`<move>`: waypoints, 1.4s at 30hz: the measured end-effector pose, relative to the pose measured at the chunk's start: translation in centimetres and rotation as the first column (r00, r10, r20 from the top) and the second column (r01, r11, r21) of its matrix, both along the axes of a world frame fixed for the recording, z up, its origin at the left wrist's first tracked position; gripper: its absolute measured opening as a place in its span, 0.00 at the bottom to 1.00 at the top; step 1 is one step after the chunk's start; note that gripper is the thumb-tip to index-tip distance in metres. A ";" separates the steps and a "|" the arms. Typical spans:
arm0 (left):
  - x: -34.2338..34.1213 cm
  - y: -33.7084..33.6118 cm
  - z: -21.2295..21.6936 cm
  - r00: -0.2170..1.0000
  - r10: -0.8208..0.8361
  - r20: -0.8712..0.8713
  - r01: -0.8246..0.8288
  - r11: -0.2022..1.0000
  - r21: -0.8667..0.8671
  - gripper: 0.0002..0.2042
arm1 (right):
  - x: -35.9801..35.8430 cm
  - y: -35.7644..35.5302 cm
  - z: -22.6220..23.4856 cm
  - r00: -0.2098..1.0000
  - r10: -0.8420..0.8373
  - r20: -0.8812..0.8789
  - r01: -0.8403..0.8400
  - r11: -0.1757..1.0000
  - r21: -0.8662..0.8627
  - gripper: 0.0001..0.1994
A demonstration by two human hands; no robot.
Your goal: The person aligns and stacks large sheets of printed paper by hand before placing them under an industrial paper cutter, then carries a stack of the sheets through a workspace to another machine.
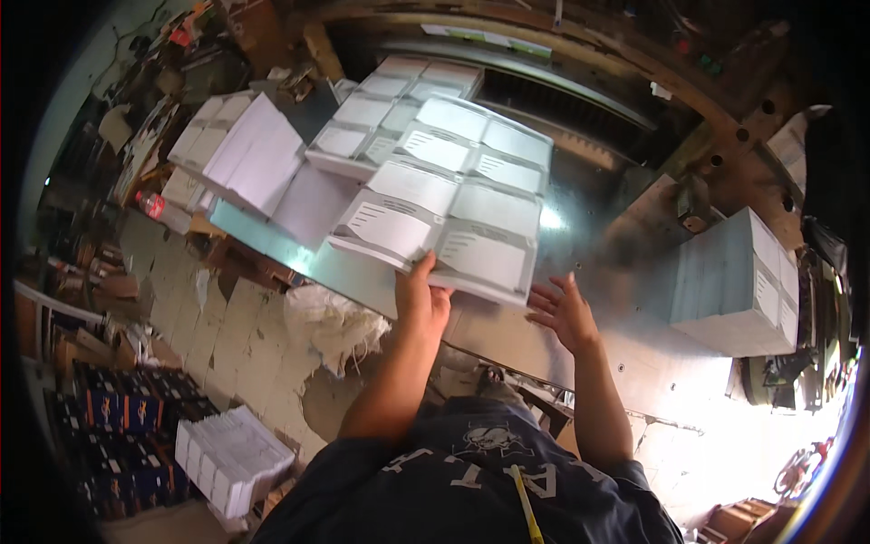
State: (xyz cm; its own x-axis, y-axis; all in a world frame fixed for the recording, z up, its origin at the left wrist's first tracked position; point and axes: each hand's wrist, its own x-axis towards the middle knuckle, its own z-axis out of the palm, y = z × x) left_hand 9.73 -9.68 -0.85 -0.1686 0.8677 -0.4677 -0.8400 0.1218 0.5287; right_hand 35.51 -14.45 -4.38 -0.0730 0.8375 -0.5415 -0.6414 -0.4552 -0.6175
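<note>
A thin stack of large printed sheets [462, 195], white with grey bands and repeated panels, tilts above the metal table [580, 263]. My left hand [423, 297] grips its near edge, thumb on top and the other fingers partly hidden below. Just off the near right corner is my right hand [566, 313], its fingers spread and nothing in them. Behind the held sheets lies another stack of the same print [362, 113]. To the left, a pile of white sheets [254, 154] stands with one side raised at a slant.
On the table's right stands a tall block of printed sheets [739, 286]. A dark machine frame [580, 100] borders the far side. Low at left are a bundle of white sheets [234, 458], dark boxes [122, 408] and a crumpled white sack [331, 322]. A bottle [149, 204] lies further back.
</note>
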 end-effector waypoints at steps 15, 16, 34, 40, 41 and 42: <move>5.9 -9.3 -7.4 0.982 -0.191 -0.007 0.188 0.973 -0.134 0.24 | 3.4 -0.3 -2.2 0.061 0.027 0.998 -0.322 0.947 -0.006 0.35; 6.4 -9.4 -7.7 0.981 -0.191 0.018 0.192 0.973 -0.126 0.24 | 3.5 -0.5 -1.8 -0.390 -0.045 0.920 -0.318 0.944 -0.089 0.37; 2.7 -10.9 -9.3 0.917 -0.282 -0.283 0.322 0.941 0.106 0.37 | -20.5 6.0 5.0 -0.535 -0.086 0.841 -0.822 0.286 -0.493 0.32; -1.3 -9.9 -9.8 0.967 -0.120 -0.225 0.169 0.963 0.211 0.35 | -18.2 8.8 5.5 -0.376 0.290 0.880 -0.851 0.267 -0.452 0.31; -1.5 -9.5 -10.0 0.957 -0.048 -0.287 0.127 0.956 0.265 0.35 | -18.0 9.3 5.5 -0.344 0.342 0.875 -0.862 0.254 -0.438 0.29; -1.8 -9.2 -10.2 0.919 -0.097 -0.383 0.202 0.949 0.244 0.34 | -17.8 9.8 5.6 -0.312 0.393 0.865 -0.872 0.243 -0.425 0.28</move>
State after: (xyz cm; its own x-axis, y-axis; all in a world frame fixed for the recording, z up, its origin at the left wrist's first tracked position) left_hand 7.97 -18.90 -11.03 -0.1388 0.9802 -0.1409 -0.5677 0.0378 0.8224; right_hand 17.75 -4.69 1.19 -0.5034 0.6549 -0.5637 0.8300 0.1850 -0.5262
